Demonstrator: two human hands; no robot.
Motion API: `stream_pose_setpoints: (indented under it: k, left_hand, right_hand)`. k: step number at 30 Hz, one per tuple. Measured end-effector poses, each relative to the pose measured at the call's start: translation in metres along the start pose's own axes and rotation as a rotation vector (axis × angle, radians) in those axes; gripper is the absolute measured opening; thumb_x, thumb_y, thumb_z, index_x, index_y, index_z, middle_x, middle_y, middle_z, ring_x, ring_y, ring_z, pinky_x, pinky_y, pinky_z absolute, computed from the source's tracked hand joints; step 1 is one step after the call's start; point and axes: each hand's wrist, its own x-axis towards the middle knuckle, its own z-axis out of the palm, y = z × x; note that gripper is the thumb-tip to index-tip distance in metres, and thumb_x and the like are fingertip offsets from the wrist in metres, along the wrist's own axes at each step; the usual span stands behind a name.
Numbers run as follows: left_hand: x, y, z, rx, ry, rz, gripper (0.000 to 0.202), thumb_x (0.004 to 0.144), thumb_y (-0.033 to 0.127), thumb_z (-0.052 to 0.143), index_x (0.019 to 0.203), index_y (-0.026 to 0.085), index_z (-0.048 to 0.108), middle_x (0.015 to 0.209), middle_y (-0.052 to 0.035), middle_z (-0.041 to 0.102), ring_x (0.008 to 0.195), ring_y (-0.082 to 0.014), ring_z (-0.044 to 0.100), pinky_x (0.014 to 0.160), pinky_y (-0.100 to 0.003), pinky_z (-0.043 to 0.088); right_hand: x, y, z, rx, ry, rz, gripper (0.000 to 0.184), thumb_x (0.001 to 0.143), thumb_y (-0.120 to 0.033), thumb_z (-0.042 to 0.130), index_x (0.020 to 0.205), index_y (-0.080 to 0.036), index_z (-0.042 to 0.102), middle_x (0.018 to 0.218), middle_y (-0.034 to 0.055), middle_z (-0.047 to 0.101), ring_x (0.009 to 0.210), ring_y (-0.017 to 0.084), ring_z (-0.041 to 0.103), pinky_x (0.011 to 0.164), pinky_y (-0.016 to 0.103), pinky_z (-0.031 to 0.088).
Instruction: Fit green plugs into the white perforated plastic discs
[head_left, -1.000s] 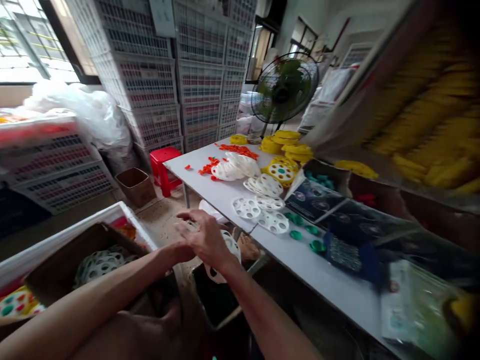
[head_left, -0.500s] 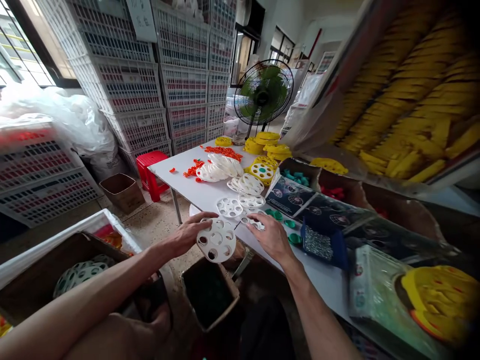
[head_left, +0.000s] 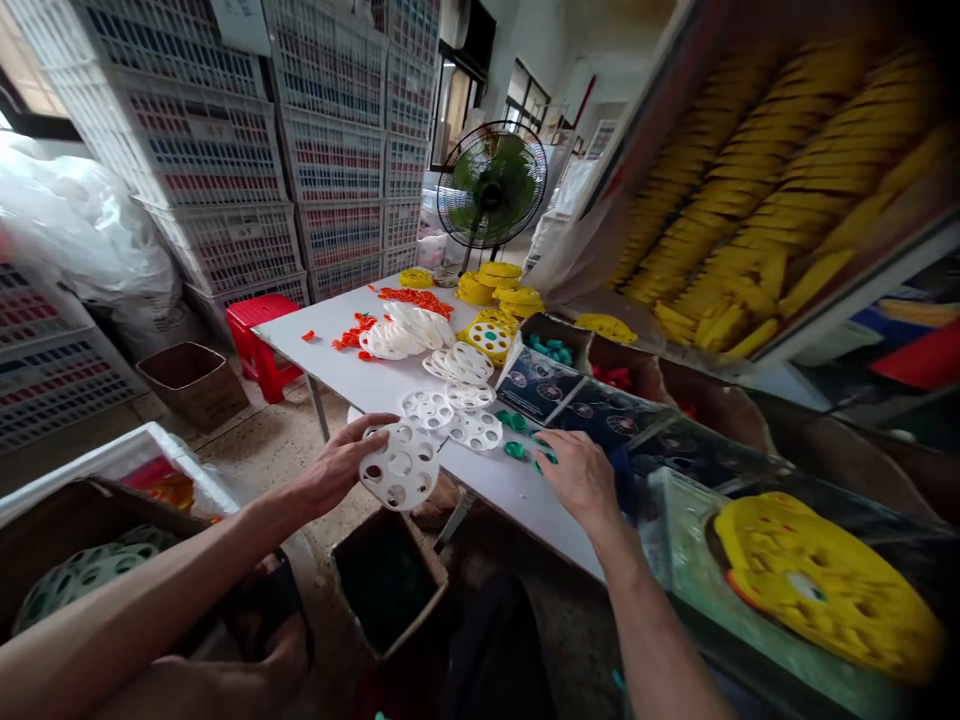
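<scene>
My left hand (head_left: 341,465) grips the edge of a white plastic disc (head_left: 399,468) with round holes, held tilted just off the table's front edge. On the right, my right hand (head_left: 579,472) reaches over the table with fingers bent down on a small green cap (head_left: 544,458), partly covered by the fingertips. More green caps (head_left: 514,421) lie just left of these fingers. Several white discs (head_left: 427,408) lie near the front edge, one close to the held disc. Behind them is a slanted row of white discs (head_left: 459,362).
The table (head_left: 292,335) also bears orange pieces (head_left: 416,300), a heap of white discs (head_left: 401,330) and yellow discs (head_left: 499,280). A divided cardboard box (head_left: 547,385) lines its right side. An open carton (head_left: 386,575) stands below; a fan (head_left: 491,190) stands behind.
My right hand has left the white disc, now lying on the table, and moved right to the green caps. My left hand still holds its disc. The view has turned right.
</scene>
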Motion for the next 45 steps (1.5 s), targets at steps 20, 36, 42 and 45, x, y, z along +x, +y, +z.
stream_pose_setpoints:
  k: [20,36,42,45]
  left_hand:
    - [-0.006,0.008,0.008,0.080,-0.051,-0.004,0.055,0.079,0.047,0.079,0.125,0.019,0.064,0.101,-0.0068,0.074,0.083,-0.0182,0.067,0.068,-0.027,0.049]
    - [-0.006,0.000,0.018,0.038,-0.051,0.085,0.056,0.076,0.050,0.080,0.121,0.021,0.064,0.092,-0.0033,0.070,0.074,-0.0157,0.063,0.065,-0.026,0.046]
    - [-0.012,0.000,0.029,0.208,0.013,0.183,0.052,0.082,0.055,0.071,0.122,0.023,0.064,0.084,-0.0005,0.063,0.069,-0.0141,0.054,0.060,-0.024,0.043]
    - [-0.015,0.001,0.033,0.324,0.034,0.232,0.047,0.087,0.054,0.065,0.124,0.024,0.064,0.086,-0.0007,0.063,0.070,-0.0149,0.052,0.061,-0.025,0.044]
  right_hand:
    - [0.004,-0.021,-0.002,0.837,-0.118,0.137,0.041,0.097,-0.049,0.050,0.113,-0.018,0.072,0.092,0.0088,0.077,0.080,0.023,0.072,0.073,0.037,0.056]
    - [-0.024,-0.110,-0.038,1.551,-0.320,0.313,0.036,0.084,-0.049,0.075,0.109,-0.023,0.074,0.095,0.0036,0.076,0.081,0.018,0.072,0.080,0.032,0.059]
    - [-0.025,-0.143,-0.036,1.494,-0.312,0.272,0.039,0.082,-0.052,0.075,0.106,-0.021,0.073,0.093,0.0063,0.077,0.078,0.022,0.073,0.073,0.035,0.061]
    - [-0.023,-0.155,-0.035,1.476,-0.264,0.284,0.038,0.083,-0.054,0.073,0.105,-0.022,0.074,0.096,0.0072,0.078,0.082,0.025,0.075,0.074,0.038,0.062]
